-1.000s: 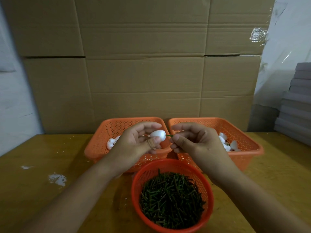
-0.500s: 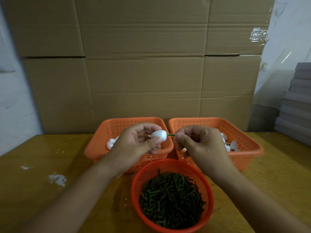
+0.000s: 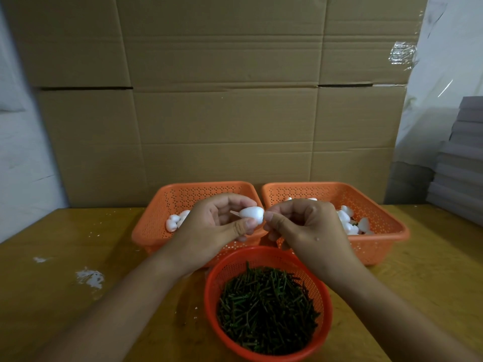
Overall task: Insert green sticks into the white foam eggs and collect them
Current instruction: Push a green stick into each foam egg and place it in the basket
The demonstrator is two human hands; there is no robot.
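At frame centre, head view: two hands are meeting above the gap between two baskets.
Left hand (image 3: 209, 228): gripping a white foam egg (image 3: 251, 213), thumb lying under it and fingers curling over the top; forearm is coming in from 7 o'clock.
Foam egg: lying on its side, blunt end pointing toward 3 o'clock, a thin pale point sticking out toward 9 o'clock.
Right hand (image 3: 311, 228): fingers are curling tight, thumb and fingertips pinching together right against the egg's blunt end; forearm is coming in from 5 o'clock.
Green stick: not showing between the fingertips and the egg, so I cannot tell whether the pinch is holding one.
Round red basket (image 3: 322, 291): sitting at 6 o'clock of the hands, nearest the viewer, holding a heap of green sticks (image 3: 266, 309).
Left orange basket (image 3: 162, 205): standing at 10 o'clock of the round one, partly behind the left hand; a few loose foam eggs (image 3: 177, 221) are lying in its left part.
Right orange basket (image 3: 386, 218): standing just beside the left one, at 2 o'clock of the round basket; more white eggs (image 3: 349, 223) are lying inside, a bit of green showing among them.
Wooden table (image 3: 65, 296): carrying all three baskets; white crumbs (image 3: 90, 276) are lying at 9 o'clock.
Cardboard wall (image 3: 222, 100): standing at 12 o'clock behind the baskets.
Grey stack (image 3: 462, 158): sitting at 3 o'clock, at the frame edge.
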